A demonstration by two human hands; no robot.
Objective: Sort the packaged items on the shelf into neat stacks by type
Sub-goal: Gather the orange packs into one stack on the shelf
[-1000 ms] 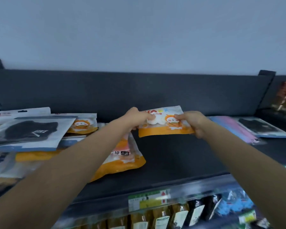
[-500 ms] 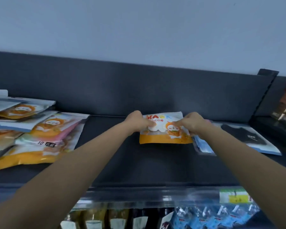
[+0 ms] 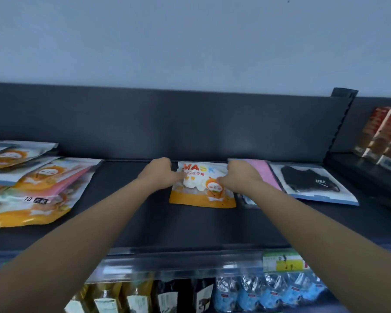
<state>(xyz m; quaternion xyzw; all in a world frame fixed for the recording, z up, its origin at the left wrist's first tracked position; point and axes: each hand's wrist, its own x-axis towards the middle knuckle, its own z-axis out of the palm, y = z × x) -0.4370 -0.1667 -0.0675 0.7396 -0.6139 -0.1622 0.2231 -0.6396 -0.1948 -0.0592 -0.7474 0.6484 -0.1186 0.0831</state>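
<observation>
An orange and white mask packet (image 3: 202, 188) lies flat on the dark shelf (image 3: 190, 224), near the back panel (image 3: 167, 125) and roughly in the middle of the shelf's width. The word MASK is printed across its top, with a cartoon figure lower down. The left hand (image 3: 161, 175) rests on the packet's upper left corner, and the right hand (image 3: 239, 176) on its upper right edge. Both hands have their fingers curled onto the packet, each grip pinching it at its side, while the packet's lower orange edge sits on the shelf.

Just to the right of the packet, partly under the right hand and forearm, lies a pink packet (image 3: 262, 175). Beside that, further right, is a clear packet with a black mask (image 3: 312, 182) inside, edged in blue. Both lie flat on the shelf.

Well apart on the left, a loose pile of orange packets (image 3: 38, 190) overlaps untidily, some with pink showing through, and the front one hangs near the shelf's edge.

At the far right, on a neighbouring shelf section, stand brown boxes (image 3: 386, 134).

A price label (image 3: 282, 263) sits on the shelf's front rail, and below it stand rows of bottles (image 3: 269, 292), blue ones to the right, yellow and dark ones to the left.
</observation>
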